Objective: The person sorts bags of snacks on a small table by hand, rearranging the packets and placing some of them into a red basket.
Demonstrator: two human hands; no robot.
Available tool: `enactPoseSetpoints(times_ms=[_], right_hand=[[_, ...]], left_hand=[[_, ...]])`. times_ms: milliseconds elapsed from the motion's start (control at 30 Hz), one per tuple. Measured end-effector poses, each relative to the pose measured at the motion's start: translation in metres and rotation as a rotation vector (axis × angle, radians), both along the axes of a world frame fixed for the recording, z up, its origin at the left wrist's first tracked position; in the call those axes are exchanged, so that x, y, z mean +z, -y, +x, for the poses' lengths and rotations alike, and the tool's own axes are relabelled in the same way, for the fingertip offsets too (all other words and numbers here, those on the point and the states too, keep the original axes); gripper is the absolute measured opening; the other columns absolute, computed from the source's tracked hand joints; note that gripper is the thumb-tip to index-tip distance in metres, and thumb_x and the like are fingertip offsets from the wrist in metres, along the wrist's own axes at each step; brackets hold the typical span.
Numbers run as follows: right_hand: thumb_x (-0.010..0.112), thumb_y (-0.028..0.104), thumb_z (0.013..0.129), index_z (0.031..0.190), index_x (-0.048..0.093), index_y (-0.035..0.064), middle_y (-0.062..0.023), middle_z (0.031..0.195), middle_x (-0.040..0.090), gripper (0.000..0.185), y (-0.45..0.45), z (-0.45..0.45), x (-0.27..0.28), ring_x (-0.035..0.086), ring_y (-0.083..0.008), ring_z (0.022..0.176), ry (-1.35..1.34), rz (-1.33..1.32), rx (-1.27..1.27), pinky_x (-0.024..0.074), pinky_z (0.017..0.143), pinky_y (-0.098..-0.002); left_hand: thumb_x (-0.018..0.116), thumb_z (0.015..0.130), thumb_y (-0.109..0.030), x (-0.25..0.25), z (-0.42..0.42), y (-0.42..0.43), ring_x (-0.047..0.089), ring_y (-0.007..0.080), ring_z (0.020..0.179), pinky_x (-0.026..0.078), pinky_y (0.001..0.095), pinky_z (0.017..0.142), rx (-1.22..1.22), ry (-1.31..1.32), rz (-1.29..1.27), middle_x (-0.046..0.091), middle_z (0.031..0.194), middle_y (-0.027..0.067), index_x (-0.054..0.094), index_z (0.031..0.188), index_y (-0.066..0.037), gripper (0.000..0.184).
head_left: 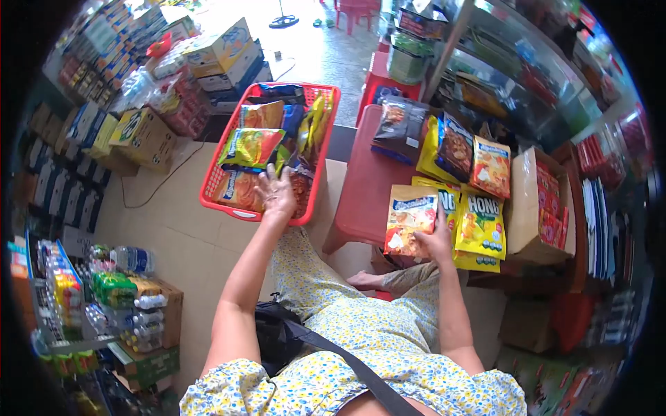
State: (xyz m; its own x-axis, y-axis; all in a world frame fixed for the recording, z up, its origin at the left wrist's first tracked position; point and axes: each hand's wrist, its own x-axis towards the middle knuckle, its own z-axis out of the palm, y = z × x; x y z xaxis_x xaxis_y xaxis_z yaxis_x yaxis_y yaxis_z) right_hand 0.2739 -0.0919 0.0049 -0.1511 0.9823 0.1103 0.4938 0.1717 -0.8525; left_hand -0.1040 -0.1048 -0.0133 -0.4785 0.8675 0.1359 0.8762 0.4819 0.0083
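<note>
My left hand [277, 195] is open, fingers spread, over the front part of a red plastic basket [207, 182]. Bags of several colours fill the basket, among them a green and red bag [251, 147] and an orange bag [238, 189] beside my fingers. My right hand [436, 240] grips an orange Alpenliebe bag [411, 218] at its right edge, over the front of the red table [361, 184]. Yellow HONG bags [481, 220] lie to its right. Behind them are a brown bag [456, 145], another orange bag [492, 166] and dark bags [401, 125].
An open cardboard box [525, 208] with red packs stands right of the bags. Cartons [144, 139] are stacked at the left, bottles [135, 260] at the lower left. A glass cabinet [510, 62] rises at the upper right. A cable [163, 188] runs along the tiled floor.
</note>
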Motion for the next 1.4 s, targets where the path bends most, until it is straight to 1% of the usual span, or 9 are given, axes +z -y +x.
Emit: enactPoseSetpoints(times_ms=[133,267,400,533,633,733,933,1233,1400], right_hand=[[0.062,-0.006,0.067,0.135,0.019,0.0038,-0.0166,0.099,0.058,0.081,0.0,-0.032,0.057,0.059,-0.0186,0.085,-0.525,-0.424,0.037,0.0486,0.075,-0.0274],[0.061,-0.002,0.07,0.128,0.032,-0.0024,-0.0142,0.112,0.052,0.064,-0.013,-0.086,0.101,0.053,-0.0184,0.1,-0.671,-0.367,0.316,0.0436,0.085,-0.029],[0.062,0.001,0.072,0.126,0.036,-0.0034,-0.013,0.11,0.054,0.06,-0.024,-0.149,0.118,0.054,-0.0163,0.097,-0.738,-0.418,0.518,0.0441,0.084,-0.0279],[0.058,0.014,0.08,0.127,0.039,0.0092,-0.0141,0.112,0.054,0.051,-0.036,-0.203,0.105,0.052,-0.0171,0.1,-0.148,-0.19,0.544,0.0428,0.084,-0.031],[0.059,0.014,0.079,0.128,0.037,0.0081,-0.0137,0.118,0.051,0.054,-0.032,-0.238,0.071,0.051,-0.0171,0.102,-0.208,-0.175,0.659,0.0413,0.088,-0.0308],[0.058,0.01,0.072,0.126,0.039,0.006,-0.0124,0.089,0.059,0.057,-0.019,-0.263,0.023,0.059,-0.0177,0.081,-0.18,0.025,0.637,0.0461,0.076,-0.03],[0.06,0.011,0.072,0.111,0.054,0.0073,-0.0139,0.116,0.05,0.04,0.012,-0.262,-0.01,0.05,-0.025,0.107,0.121,0.018,0.839,0.0421,0.089,-0.0322],[0.056,0.008,0.078,0.106,0.058,0.0069,-0.0072,0.107,0.058,0.029,0.006,-0.235,0.011,0.055,-0.0158,0.098,-0.146,-0.138,0.796,0.0447,0.085,-0.0284],[0.058,0.009,0.08,0.106,0.057,0.0029,-0.003,0.103,0.057,0.027,0.017,-0.19,0.169,0.053,-0.0078,0.091,-0.849,-0.372,0.927,0.0423,0.08,-0.022]], left_hand=[[0.063,0.075,-0.029,0.062,0.052,0.018,0.04,0.0335,0.112,0.032,0.0389,0.095,-0.376,0.544,0.252,0.043,0.12,0.0194,0.036,0.126,-0.005,0.062],[0.061,0.079,-0.03,0.075,0.083,0.029,0.039,0.0254,0.117,0.031,0.0347,0.097,-0.136,1.566,0.138,0.039,0.126,0.02,0.017,0.135,-0.004,0.076],[0.058,0.081,-0.01,0.087,0.076,0.042,0.058,0.0196,0.094,0.05,0.0326,0.079,-0.073,2.432,0.493,0.056,0.107,0.0096,0.048,0.111,-0.002,0.033],[0.055,0.083,-0.01,0.063,0.034,0.045,0.057,0.0225,0.096,0.049,0.037,0.082,-0.025,2.324,0.944,0.055,0.109,0.0098,0.045,0.116,-0.003,0.036],[0.057,0.082,-0.015,0.039,-0.019,0.049,0.057,0.0245,0.095,0.048,0.039,0.083,0.182,2.309,1.103,0.055,0.109,0.0095,0.045,0.116,-0.004,0.037],[0.057,0.083,-0.017,0.0,-0.076,0.053,0.057,0.0264,0.093,0.05,0.045,0.076,0.43,2.123,1.3,0.057,0.102,0.0083,0.048,0.112,-0.004,0.034],[0.052,0.084,-0.008,-0.016,-0.115,0.041,0.06,0.0238,0.08,0.054,0.0388,0.067,0.8,1.733,1.438,0.057,0.096,0.0122,0.048,0.107,0.004,0.026],[0.049,0.072,0.005,-0.036,-0.119,0.026,0.053,0.0158,0.079,0.048,0.0304,0.068,0.507,1.637,1.142,0.05,0.091,0.005,0.046,0.101,0.0,0.03],[0.059,0.074,-0.02,0.03,-0.09,0.061,0.044,0.032,0.104,0.036,0.0386,0.091,0.519,0.798,0.783,0.045,0.111,0.0204,0.039,0.116,0.005,0.052]])
